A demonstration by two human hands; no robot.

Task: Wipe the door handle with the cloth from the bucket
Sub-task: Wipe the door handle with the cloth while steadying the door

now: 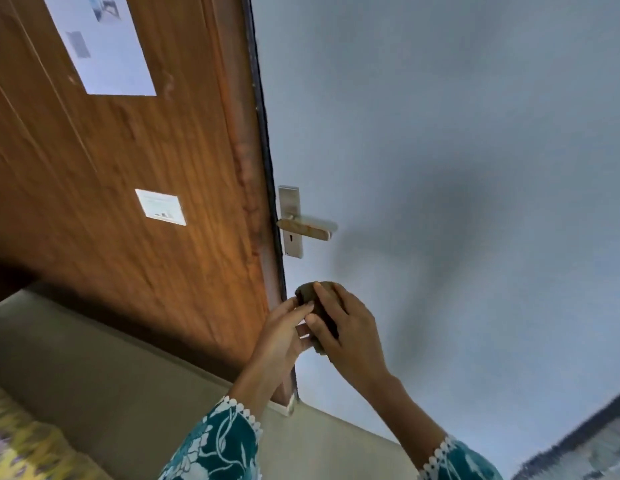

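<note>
A small, dark brownish cloth (317, 308), bunched into a wad, is held between the left hand (284, 329) and the right hand (346, 323), the fingers (303, 308) of both closed around it, apparently so that it can be folded into a firm pad. It is kept just below the silver metal lever door handle (307, 227) on the pale blue door (457, 150), not yet touching it. The bucket is not seen.

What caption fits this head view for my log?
Both hands, left hand and right hand, hold a dark cloth just below the door handle.
</note>
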